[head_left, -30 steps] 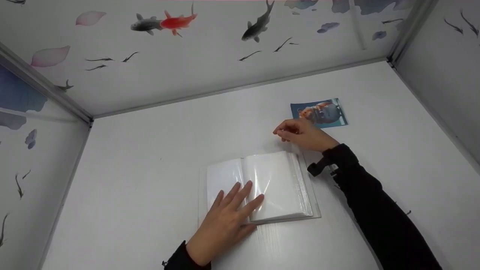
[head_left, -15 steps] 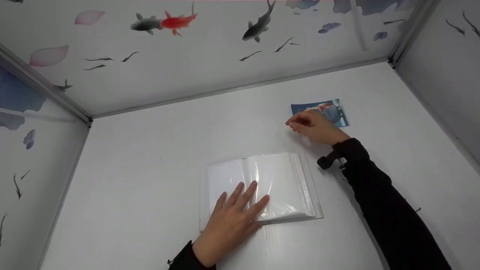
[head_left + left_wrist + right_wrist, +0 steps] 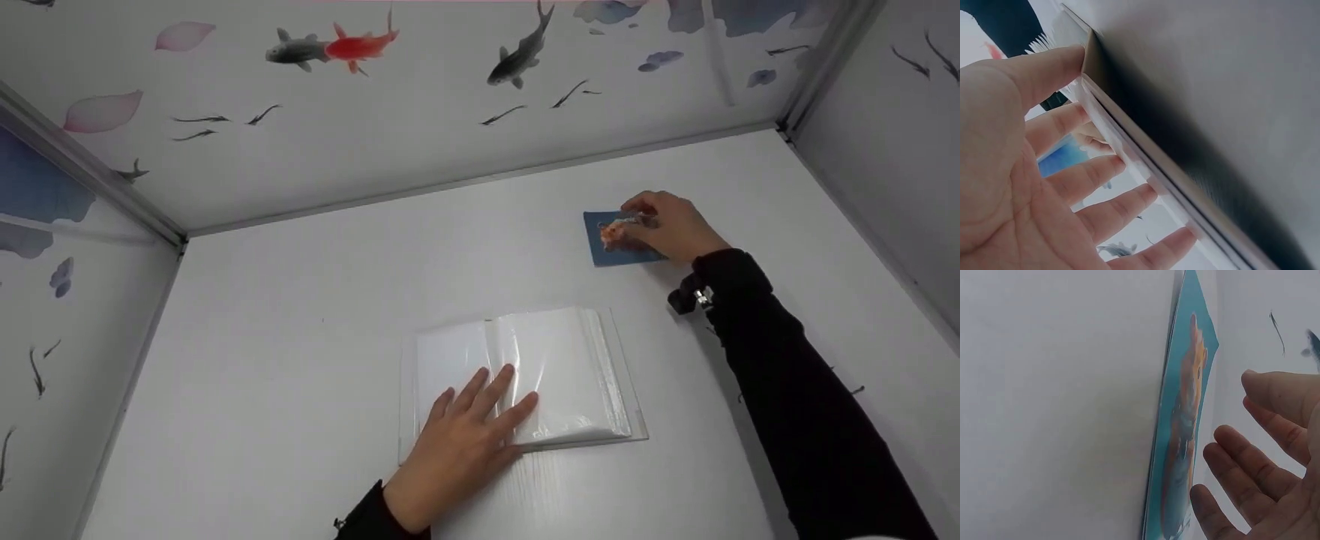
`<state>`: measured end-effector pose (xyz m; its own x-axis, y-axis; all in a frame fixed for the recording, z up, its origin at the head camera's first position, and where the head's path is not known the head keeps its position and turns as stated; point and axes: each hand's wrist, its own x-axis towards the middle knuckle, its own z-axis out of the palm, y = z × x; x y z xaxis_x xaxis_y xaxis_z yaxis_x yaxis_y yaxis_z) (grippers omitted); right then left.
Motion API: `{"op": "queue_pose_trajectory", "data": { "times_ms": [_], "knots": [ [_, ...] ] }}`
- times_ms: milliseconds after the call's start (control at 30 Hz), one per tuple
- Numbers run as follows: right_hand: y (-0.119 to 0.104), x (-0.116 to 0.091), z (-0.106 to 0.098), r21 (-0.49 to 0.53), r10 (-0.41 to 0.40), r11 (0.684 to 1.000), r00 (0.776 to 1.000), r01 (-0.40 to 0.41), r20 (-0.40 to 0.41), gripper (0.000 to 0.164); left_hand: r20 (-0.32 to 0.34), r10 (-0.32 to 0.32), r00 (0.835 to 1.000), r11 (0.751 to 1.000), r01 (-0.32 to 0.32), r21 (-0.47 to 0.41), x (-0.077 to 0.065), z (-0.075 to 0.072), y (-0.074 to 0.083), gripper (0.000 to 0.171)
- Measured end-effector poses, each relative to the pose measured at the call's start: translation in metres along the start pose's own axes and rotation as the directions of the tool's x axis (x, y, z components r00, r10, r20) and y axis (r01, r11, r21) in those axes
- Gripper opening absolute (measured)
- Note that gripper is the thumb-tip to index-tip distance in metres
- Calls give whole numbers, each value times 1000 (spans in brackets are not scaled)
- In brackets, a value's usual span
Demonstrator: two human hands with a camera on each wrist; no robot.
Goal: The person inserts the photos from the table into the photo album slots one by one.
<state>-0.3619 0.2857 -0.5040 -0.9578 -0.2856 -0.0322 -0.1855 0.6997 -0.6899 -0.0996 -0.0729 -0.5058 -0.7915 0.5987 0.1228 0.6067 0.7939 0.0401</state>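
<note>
A photo album [image 3: 559, 367] with clear sleeves and blank white pages lies open on the white table. My left hand [image 3: 457, 450] rests on it, fingers spread across the fold and the right page. In the left wrist view, the thumb of that left hand [image 3: 1033, 191] is against the album's near edge [image 3: 1134, 152]. Beyond the album lies a blue picture card [image 3: 613, 253] with an orange animal on it. My right hand [image 3: 675, 225] is over the card's right half and hides it. The right wrist view shows the fingers loosely bent beside the card [image 3: 1179, 422], not gripping it.
White panels printed with fish, petals and blue blots stand around the table [image 3: 285, 375], behind and on both sides. The back panel [image 3: 420, 127] meets the table a short way past the card. A black device [image 3: 690, 296] is strapped to the right wrist.
My right hand has moved to the right and away from me, from beside the album to over the card. The left hand has stayed on the album, shifting only slightly.
</note>
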Motion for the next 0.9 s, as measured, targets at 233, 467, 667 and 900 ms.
{"op": "queue_pose_trajectory", "data": {
  "times_ms": [233,467,667,900],
  "knots": [
    [14,2,-6,-108,40,994,998,-34,47,59,-3,6,1000,1000,-6,-1,0,0,0,63],
    [13,1,-9,-202,28,979,998,-15,61,60,-29,15,999,1000,-15,12,0,-1,-1,63],
    [3,-4,-6,-349,52,936,998,-55,-18,58,-36,19,999,1000,-19,10,-1,0,-3,63],
    [-1,-12,-1,-393,132,907,988,-151,-75,66,-24,13,1000,1000,-13,16,0,0,-3,63]
  ]
}}
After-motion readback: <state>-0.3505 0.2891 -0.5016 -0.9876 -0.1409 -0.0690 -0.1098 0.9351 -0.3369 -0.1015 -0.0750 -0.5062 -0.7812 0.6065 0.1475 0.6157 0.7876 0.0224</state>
